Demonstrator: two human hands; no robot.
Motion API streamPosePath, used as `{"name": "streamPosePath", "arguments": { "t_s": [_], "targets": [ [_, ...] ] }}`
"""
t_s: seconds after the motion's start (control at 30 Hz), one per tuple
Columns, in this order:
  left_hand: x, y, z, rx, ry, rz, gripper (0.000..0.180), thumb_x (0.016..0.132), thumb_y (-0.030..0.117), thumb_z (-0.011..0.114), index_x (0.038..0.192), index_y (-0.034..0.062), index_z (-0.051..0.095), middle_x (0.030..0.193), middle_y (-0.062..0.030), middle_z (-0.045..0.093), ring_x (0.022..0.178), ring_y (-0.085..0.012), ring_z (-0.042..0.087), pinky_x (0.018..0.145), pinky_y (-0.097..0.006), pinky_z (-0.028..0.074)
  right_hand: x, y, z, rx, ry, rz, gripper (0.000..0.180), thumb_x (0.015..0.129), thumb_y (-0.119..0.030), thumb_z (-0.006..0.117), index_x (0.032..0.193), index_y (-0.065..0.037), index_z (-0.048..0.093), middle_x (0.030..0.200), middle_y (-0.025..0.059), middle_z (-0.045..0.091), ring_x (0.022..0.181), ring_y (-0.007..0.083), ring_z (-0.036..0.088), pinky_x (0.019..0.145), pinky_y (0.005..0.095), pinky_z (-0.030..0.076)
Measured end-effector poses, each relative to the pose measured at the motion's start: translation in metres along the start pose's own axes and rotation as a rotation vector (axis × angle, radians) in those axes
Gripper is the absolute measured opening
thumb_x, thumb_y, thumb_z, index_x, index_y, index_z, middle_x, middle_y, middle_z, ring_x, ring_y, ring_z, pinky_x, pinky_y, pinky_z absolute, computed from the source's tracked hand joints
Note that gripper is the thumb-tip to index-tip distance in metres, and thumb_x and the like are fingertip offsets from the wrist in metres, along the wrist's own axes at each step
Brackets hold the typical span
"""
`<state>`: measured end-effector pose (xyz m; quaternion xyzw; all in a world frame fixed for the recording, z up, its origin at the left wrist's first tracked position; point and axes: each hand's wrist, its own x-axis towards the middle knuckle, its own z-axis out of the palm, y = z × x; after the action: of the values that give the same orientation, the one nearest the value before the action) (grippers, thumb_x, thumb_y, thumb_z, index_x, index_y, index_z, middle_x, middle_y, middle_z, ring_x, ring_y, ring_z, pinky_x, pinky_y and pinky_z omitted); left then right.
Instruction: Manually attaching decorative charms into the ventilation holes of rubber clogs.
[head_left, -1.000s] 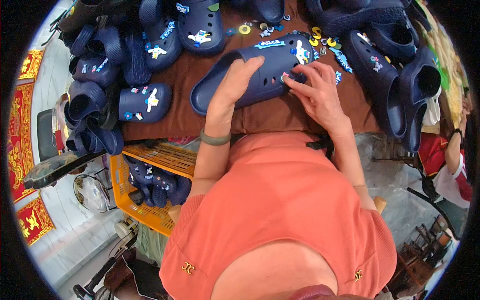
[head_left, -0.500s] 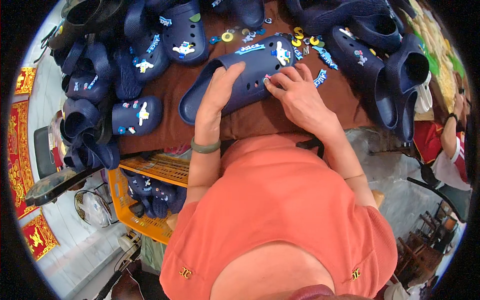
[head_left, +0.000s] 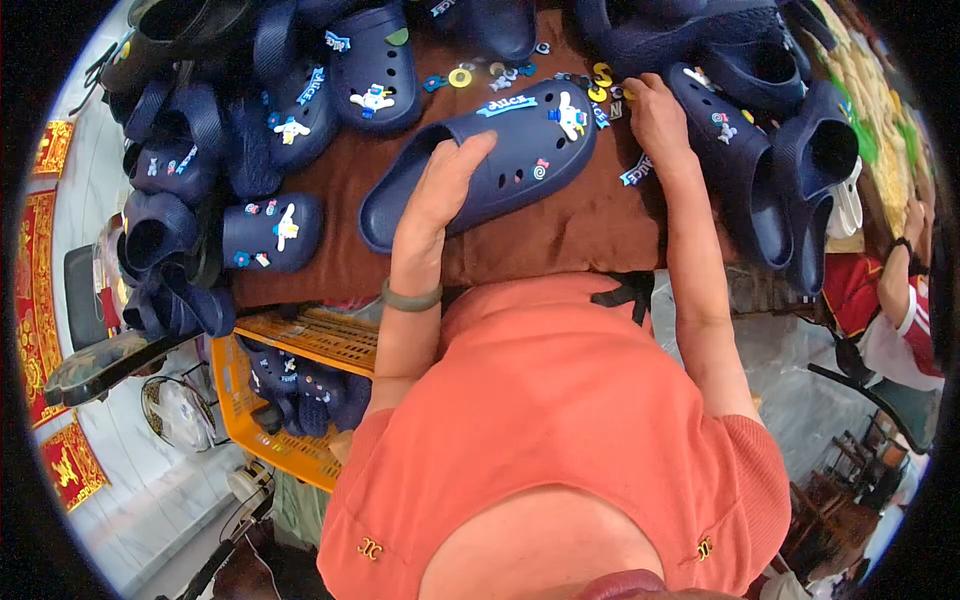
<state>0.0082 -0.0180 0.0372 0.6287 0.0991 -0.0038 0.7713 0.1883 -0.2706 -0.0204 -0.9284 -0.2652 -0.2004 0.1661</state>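
A navy clog [head_left: 525, 140] lies on the brown cloth, toe pointing right. On it sit a blue banner charm [head_left: 507, 105], a white character charm [head_left: 570, 118] and a small lollipop-like charm [head_left: 540, 169]. My left hand [head_left: 445, 182] grips the clog at its opening, thumb on the upper and other fingers mostly hidden. Off to the right of the toe, my right hand [head_left: 658, 118] is among loose charms, its fingers curled down beside a yellow charm [head_left: 602, 75]. What its fingertips hold, if anything, is hidden. Another banner charm [head_left: 636, 170] lies by that wrist.
Decorated navy clogs crowd the left, such as one clog [head_left: 272, 232], and more clogs [head_left: 730, 150] stand at right. A yellow crate [head_left: 290, 452] below the table's left side holds clogs. At far right another person's arm [head_left: 897, 270] shows.
My right hand has left the clog's side and moved right and away to the loose charms. The lollipop-like charm now shows uncovered on the clog. My left hand keeps its grip.
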Motion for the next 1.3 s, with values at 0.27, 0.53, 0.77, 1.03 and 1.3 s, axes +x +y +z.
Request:
{"name": "streamPosePath", "arguments": {
  "t_s": [0.27, 0.53, 0.77, 1.03, 1.3],
  "targets": [
    [0.005, -0.018, -0.014, 0.089, 0.001, 0.076, 0.033, 0.094, 0.028, 0.054, 0.093, -0.0031, 0.066, 0.081, -0.0053, 0.065, 0.075, -0.0096, 0.055, 0.067, -0.029, 0.043, -0.026, -0.079, -0.059, 0.902, -0.114, 0.148, 0.020, 0.092, -0.009, 0.061, 0.110, -0.003, 0.066, 0.102, 0.0105, 0.069, 0.094, 0.0176, 0.065, 0.083, 0.0295, 0.050],
    [0.004, -0.008, -0.008, 0.064, -0.031, 0.096, 0.036, 0.093, 0.028, 0.053, 0.085, -0.0046, 0.065, 0.083, -0.0021, 0.065, 0.078, -0.0107, 0.056, 0.071, -0.030, 0.046, -0.056, -0.139, -0.050, 0.861, -0.156, -0.241, 0.014, 0.084, -0.014, 0.070, 0.097, -0.009, 0.069, 0.094, 0.0070, 0.067, 0.095, 0.0234, 0.059, 0.090, 0.0371, 0.041],
    [0.007, -0.015, -0.019, 0.195, -0.029, 0.111, 0.032, 0.093, 0.029, 0.057, 0.098, 0.0000, 0.069, 0.091, -0.0033, 0.068, 0.079, -0.0099, 0.062, 0.068, -0.026, 0.049, -0.037, -0.147, -0.065, 0.668, -0.273, -0.214, 0.017, 0.081, -0.024, 0.073, 0.090, -0.010, 0.070, 0.078, 0.0039, 0.065, 0.082, 0.0237, 0.057, 0.082, 0.0364, 0.037],
    [-0.003, 0.001, -0.012, 0.638, 0.062, 0.072, 0.029, 0.095, 0.023, 0.051, 0.110, 0.0052, 0.068, 0.102, -0.0129, 0.065, 0.096, -0.0237, 0.059, 0.086, -0.034, 0.045, -0.018, -0.153, -0.072, 0.561, -0.305, -0.311, 0.023, 0.078, -0.025, 0.074, 0.083, -0.007, 0.062, 0.075, 0.0068, 0.064, 0.079, 0.0287, 0.059, 0.072, 0.0420, 0.041],
    [0.000, -0.003, -0.015, 1.096, 0.028, 0.176, 0.031, 0.095, 0.020, 0.048, 0.118, 0.0077, 0.065, 0.105, -0.0202, 0.061, 0.101, -0.0297, 0.055, 0.088, -0.039, 0.042, -0.038, -0.156, -0.048, 0.681, -0.158, -0.289, 0.022, 0.080, -0.021, 0.073, 0.090, -0.005, 0.061, 0.078, 0.0111, 0.064, 0.078, 0.0299, 0.060, 0.070, 0.0418, 0.042]
  ]
}}
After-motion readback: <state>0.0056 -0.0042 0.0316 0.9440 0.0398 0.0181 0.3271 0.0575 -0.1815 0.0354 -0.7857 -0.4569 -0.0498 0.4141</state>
